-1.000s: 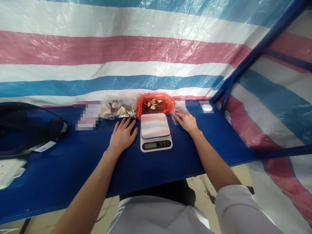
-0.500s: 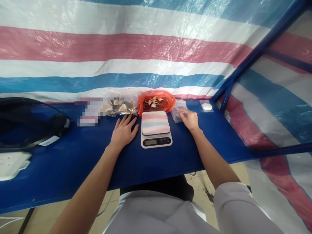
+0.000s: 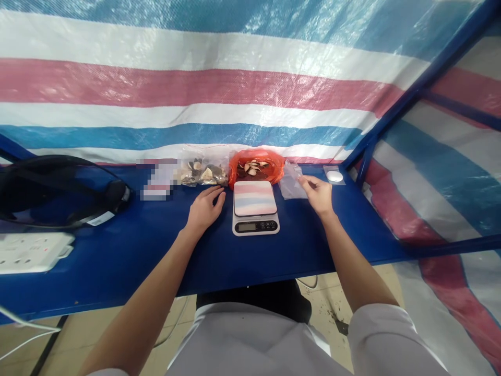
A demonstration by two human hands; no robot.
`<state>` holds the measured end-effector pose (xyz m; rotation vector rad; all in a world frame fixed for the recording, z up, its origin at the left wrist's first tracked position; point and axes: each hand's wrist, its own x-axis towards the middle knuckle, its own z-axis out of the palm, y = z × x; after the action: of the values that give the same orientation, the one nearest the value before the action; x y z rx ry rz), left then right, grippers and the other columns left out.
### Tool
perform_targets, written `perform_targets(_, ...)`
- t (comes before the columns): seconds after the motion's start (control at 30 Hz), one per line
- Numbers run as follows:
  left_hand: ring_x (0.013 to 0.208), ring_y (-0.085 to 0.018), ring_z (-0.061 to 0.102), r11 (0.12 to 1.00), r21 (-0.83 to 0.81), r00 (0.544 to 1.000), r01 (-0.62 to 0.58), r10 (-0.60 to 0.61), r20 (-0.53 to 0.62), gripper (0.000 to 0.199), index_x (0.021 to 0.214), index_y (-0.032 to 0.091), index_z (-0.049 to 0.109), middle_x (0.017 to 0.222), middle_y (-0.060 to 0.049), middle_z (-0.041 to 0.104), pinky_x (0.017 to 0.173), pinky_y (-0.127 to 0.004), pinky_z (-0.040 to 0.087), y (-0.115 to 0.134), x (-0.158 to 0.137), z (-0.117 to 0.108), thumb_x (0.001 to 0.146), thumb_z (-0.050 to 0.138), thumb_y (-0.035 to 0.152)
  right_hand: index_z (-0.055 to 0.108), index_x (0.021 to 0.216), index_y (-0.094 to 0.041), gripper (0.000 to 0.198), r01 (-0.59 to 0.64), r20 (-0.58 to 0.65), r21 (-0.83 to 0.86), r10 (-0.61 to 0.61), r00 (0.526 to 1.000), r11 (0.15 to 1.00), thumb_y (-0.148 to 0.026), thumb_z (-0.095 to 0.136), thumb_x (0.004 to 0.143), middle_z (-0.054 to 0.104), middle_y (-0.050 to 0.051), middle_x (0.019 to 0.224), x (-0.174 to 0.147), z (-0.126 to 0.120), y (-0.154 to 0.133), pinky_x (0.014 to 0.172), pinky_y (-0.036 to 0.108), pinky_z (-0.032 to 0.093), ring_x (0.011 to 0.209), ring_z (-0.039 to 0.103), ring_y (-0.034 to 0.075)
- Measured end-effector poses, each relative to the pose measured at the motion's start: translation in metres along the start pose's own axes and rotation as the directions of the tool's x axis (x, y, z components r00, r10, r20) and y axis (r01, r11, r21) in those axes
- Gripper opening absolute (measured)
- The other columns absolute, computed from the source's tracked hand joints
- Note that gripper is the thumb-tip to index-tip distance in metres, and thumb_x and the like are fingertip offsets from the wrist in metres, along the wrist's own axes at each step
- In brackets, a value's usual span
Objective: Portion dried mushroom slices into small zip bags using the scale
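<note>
My right hand (image 3: pixel 319 196) pinches the edge of a clear plastic bag (image 3: pixel 290 181), which looks flat, right of the red plastic bag. My left hand (image 3: pixel 206 210) rests palm down on the blue table, its fingers stretched forward and thumb apart, holding nothing. Between my hands stands a white kitchen scale (image 3: pixel 255 201) with a dark display and nothing on its striped-looking top. Behind the scale, the open red plastic bag (image 3: pixel 256 166) holds pale and dark dried slices. Clear bags of similar slices (image 3: pixel 203 171) lie just beyond my left fingertips.
A round white object in a small clear bag (image 3: pixel 334 176) lies at the back right. To the left are a black headset-like strap (image 3: pixel 62 193), a white power strip (image 3: pixel 35 252) and a blurred-out packet (image 3: pixel 160 180). A striped tarp (image 3: pixel 219 89) hangs behind the blue table (image 3: pixel 211 266).
The view has shifted slightly. My right hand has drawn the clear bag's edge to the right, so more of the bag shows. My left fingers are closer together than before.
</note>
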<state>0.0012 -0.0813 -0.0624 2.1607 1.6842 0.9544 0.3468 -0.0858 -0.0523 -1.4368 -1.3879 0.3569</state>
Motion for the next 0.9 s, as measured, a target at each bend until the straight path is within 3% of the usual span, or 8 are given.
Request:
perform_targets(0.23, 0.116, -0.028, 0.068, 0.901, -0.43, 0.999, 0.051, -0.052, 0.01, 0.051, 0.113, 0.017, 0.075, 0.12, -0.009, 0.076, 0.105, -0.037, 0.049, 0.028, 0.012, -0.008, 0.094, 0.052, 0.059, 0.081, 0.088, -0.022, 0.035, -0.12, 0.122, 0.33, 0.084, 0.989, 0.936, -0.054, 0.078, 0.076, 0.082, 0.005, 0.093, -0.005, -0.008, -0.03, 0.093, 0.046, 0.059, 0.092, 0.077, 0.029)
perform_targets(0.43, 0.123, -0.03, 0.064, 0.622, -0.752, 0.972, 0.218, -0.071, 0.223, 0.062, 0.114, 0.018, 0.074, 0.121, -0.012, 0.075, 0.105, -0.04, 0.05, 0.069, 0.035, -0.003, 0.082, 0.065, 0.07, 0.082, 0.085, -0.026, 0.022, -0.192, 0.285, 0.492, 0.051, 0.957, 0.849, -0.046, 0.081, 0.077, 0.082, 0.002, 0.089, -0.009, 0.004, -0.055, 0.089, 0.044, 0.062, 0.088, 0.078, 0.026)
perform_targets(0.57, 0.125, -0.029, 0.063, 0.482, -0.784, 0.911, 0.39, -0.08, 0.404, 0.051, 0.112, 0.02, 0.075, 0.129, -0.011, 0.071, 0.103, -0.04, 0.052, 0.085, 0.047, 0.004, 0.078, 0.076, 0.059, 0.083, 0.085, -0.027, 0.021, -0.222, 0.358, 0.546, 0.015, 0.934, 0.808, -0.046, 0.081, 0.076, 0.081, 0.001, 0.09, -0.009, 0.02, -0.062, 0.091, 0.044, 0.061, 0.089, 0.077, 0.026)
perform_targets(0.7, 0.127, -0.029, 0.062, 0.386, -0.818, 0.882, 0.426, 0.026, 0.471, 0.047, 0.117, 0.023, 0.073, 0.133, -0.009, 0.07, 0.104, -0.039, 0.051, 0.084, 0.056, 0.012, 0.081, 0.075, 0.053, 0.083, 0.082, -0.027, 0.029, -0.236, 0.367, 0.56, 0.017, 0.93, 0.794, -0.053, 0.084, 0.07, 0.081, 0.002, 0.09, -0.006, 0.032, -0.062, 0.091, 0.043, 0.06, 0.089, 0.076, 0.026)
perform_targets(0.9, 0.111, -0.027, 0.069, 0.289, -0.812, 0.834, 0.507, 0.072, 0.547, 0.041, 0.106, 0.02, 0.076, 0.113, -0.009, 0.076, 0.095, -0.039, 0.054, 0.077, 0.059, 0.013, 0.076, 0.079, 0.049, 0.082, 0.083, -0.027, 0.032, -0.297, 0.386, 0.608, 0.052, 0.921, 0.736, -0.055, 0.085, 0.067, 0.08, 0.001, 0.087, -0.004, 0.041, -0.058, 0.082, 0.042, 0.062, 0.085, 0.075, 0.025)
